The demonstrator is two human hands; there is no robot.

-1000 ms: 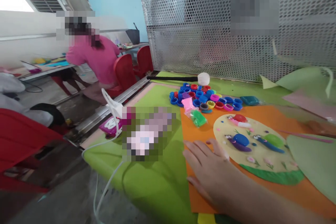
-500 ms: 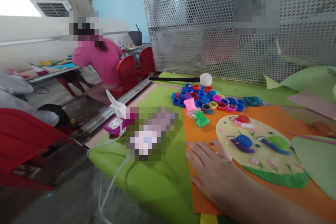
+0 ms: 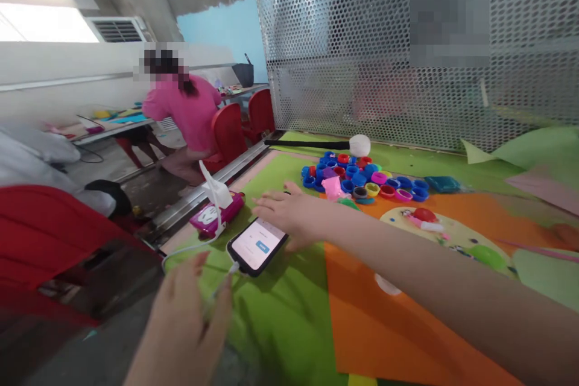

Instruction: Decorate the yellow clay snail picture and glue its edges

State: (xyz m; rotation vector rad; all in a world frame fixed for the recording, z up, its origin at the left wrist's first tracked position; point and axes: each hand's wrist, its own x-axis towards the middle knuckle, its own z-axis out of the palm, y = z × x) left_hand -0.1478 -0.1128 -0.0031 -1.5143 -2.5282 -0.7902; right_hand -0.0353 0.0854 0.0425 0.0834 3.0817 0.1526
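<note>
A smartphone (image 3: 257,245) with a lit screen lies on the green table covering (image 3: 289,307), a white cable (image 3: 234,266) plugged into its near end. My right hand (image 3: 294,214) reaches across from the right and covers the phone's far end, its fingers stretched out; whether it grips the edge is hidden. At the lower left, my left hand (image 3: 192,307) is slightly blurred, thumb and fingers apart, with the thumb close to the cable plug. Under my right forearm is an orange sheet (image 3: 353,313). It carries a cream oval picture (image 3: 393,214) with clay snails, partly covered by the arm.
Several coloured bottle caps (image 3: 386,191) cluster behind the orange sheet, beside a pink packet (image 3: 333,188). A magenta tissue pack (image 3: 217,214) sits left of the phone. A perforated metal panel (image 3: 339,72) stands behind. Red chairs (image 3: 230,129) and a person in pink (image 3: 185,108) are farther off.
My right hand has moved left from the orange sheet to the phone. My left hand has come into view at the lower left. The camera view has shifted slightly.
</note>
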